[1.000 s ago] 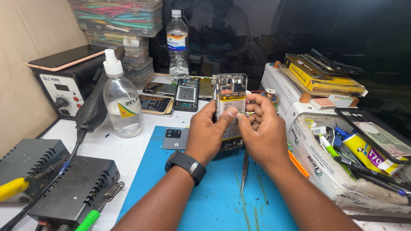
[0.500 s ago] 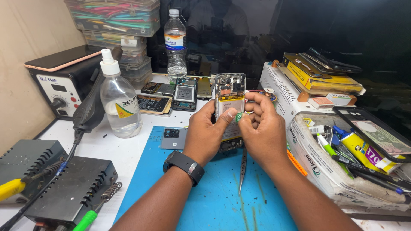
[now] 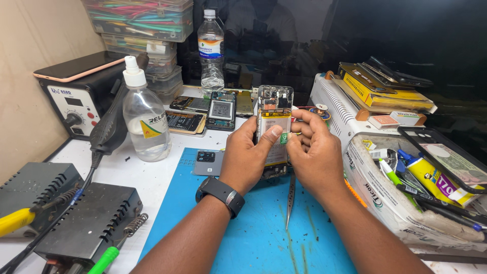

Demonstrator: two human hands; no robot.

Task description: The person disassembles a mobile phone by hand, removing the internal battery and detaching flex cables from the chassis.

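- Nearest me, a green-handled tool (image 3: 104, 260) and a coiled iron stand (image 3: 133, 226) lie by the dark power unit (image 3: 83, 228) on the white bench
- My left hand (image 3: 247, 157), a black watch (image 3: 221, 195) on its wrist, grips the opened phone (image 3: 274, 127) upright above the blue mat (image 3: 243, 238), thumb pressed on its battery
- My right hand (image 3: 312, 152) pinches a small green tab (image 3: 284, 137) at the phone's edge, tweezers (image 3: 290, 198) hanging down from under the palm
- A grey camera cover (image 3: 208, 162) lies on the mat just left of my hands
- To the right, a tray (image 3: 385, 203) holds tubes and pens
- Beyond, a clear squeeze bottle (image 3: 144, 122), other phones (image 3: 222, 109) and a water bottle (image 3: 211, 48)
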